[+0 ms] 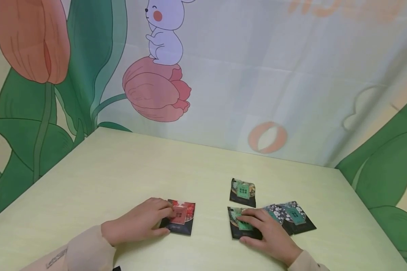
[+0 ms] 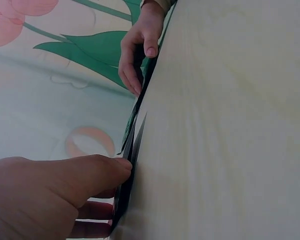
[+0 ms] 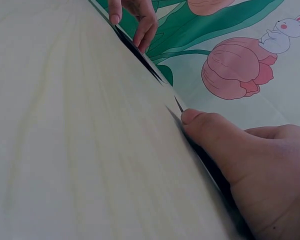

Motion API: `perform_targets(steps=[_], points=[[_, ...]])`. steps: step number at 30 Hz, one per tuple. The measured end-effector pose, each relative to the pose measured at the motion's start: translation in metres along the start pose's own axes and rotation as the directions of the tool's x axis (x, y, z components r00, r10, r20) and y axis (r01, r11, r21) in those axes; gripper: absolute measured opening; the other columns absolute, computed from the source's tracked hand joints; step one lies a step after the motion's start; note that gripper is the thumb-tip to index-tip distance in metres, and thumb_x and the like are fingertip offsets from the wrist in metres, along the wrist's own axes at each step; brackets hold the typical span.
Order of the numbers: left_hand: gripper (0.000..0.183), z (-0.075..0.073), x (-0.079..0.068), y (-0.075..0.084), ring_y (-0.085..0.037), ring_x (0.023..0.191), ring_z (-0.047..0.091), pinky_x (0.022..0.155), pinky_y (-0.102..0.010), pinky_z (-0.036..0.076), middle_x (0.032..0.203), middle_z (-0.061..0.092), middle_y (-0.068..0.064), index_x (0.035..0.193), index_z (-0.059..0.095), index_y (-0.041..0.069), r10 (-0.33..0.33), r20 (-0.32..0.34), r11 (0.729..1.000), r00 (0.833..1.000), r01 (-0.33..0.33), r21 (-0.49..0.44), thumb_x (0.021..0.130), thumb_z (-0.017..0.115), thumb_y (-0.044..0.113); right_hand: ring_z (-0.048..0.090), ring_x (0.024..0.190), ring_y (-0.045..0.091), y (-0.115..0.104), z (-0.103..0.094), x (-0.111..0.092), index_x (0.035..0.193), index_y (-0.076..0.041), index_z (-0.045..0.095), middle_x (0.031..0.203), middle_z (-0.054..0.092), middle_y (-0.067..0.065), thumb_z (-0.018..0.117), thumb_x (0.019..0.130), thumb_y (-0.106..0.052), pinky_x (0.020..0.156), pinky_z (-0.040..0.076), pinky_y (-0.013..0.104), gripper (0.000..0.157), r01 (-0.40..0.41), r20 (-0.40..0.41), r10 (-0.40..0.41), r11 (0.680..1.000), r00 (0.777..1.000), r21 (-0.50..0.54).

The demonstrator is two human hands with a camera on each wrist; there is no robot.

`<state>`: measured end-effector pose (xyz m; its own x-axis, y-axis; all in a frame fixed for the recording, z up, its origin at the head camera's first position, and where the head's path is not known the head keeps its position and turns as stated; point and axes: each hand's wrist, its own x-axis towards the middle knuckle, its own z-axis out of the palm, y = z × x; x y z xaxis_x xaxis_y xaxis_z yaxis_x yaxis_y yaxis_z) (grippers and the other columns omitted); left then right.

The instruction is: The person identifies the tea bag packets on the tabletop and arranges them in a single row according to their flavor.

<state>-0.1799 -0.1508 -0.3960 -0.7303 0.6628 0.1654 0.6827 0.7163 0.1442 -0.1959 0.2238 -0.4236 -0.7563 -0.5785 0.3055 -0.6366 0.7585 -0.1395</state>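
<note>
In the head view my left hand [image 1: 142, 220] is over a red and black sachet [image 1: 183, 218] lying on the table, its fingers on the left part and thumb at the near edge. My right hand [image 1: 269, 235] holds a green and black sachet [image 1: 235, 226] the same way, covering much of it. Another green and black sachet [image 1: 243, 192] lies just behind. Two overlapping sachets with white flowers [image 1: 296, 218] lie right of my right hand, one partly hidden. In the left wrist view my left thumb [image 2: 107, 172] touches a dark sachet edge; the right wrist view shows my right thumb [image 3: 210, 132] likewise.
The pale yellow table [image 1: 122, 169] reaches back to a printed curtain [image 1: 217, 94] with tulips and a rabbit. A small dark corner of something [image 1: 117, 268] shows at the bottom edge, near the left sleeve [image 1: 88, 248].
</note>
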Motion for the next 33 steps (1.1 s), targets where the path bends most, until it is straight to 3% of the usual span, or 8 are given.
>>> perform_targets(steps=[12, 26, 33], points=[[0.030, 0.000, -0.004, -0.003, -0.009, 0.095, 0.050, 0.093, -0.033, 0.043, 0.102, 0.056, 0.008, 0.099, 0.059, 0.021, -0.013, -0.015, 1.000, 1.000, 0.013, -0.006, 0.077, 0.067, 0.039, 0.044, 0.113, 0.005, -0.003, -0.002, 0.002, 0.121, -0.037, 0.053, 0.125, 0.049, -0.014, 0.055, 0.078, -0.059, 0.089, 0.047, 0.034, 0.048, 0.000, 0.019, 0.000, 1.000, 1.000, 0.002], [0.035, 0.002, -0.002, -0.002, -0.012, 0.100, 0.052, 0.095, -0.035, 0.041, 0.108, 0.058, 0.006, 0.105, 0.059, 0.019, -0.035, -0.005, 0.999, 0.999, 0.036, 0.012, 0.078, 0.064, 0.042, 0.046, 0.117, 0.010, -0.012, -0.010, 0.010, 0.122, -0.034, 0.054, 0.126, 0.050, -0.010, 0.050, 0.078, -0.063, 0.093, 0.045, 0.034, 0.053, -0.005, 0.072, 0.010, 0.998, 0.997, -0.066], [0.036, 0.003, -0.003, -0.002, -0.011, 0.100, 0.051, 0.096, -0.035, 0.041, 0.108, 0.057, 0.007, 0.106, 0.059, 0.020, -0.035, 0.009, 0.999, 0.999, 0.035, -0.004, 0.078, 0.064, 0.042, 0.046, 0.117, 0.011, -0.023, -0.006, 0.011, 0.121, -0.034, 0.054, 0.125, 0.050, -0.011, 0.050, 0.078, -0.063, 0.094, 0.045, 0.034, 0.052, -0.036, 0.078, 0.039, 0.999, 0.996, -0.032]])
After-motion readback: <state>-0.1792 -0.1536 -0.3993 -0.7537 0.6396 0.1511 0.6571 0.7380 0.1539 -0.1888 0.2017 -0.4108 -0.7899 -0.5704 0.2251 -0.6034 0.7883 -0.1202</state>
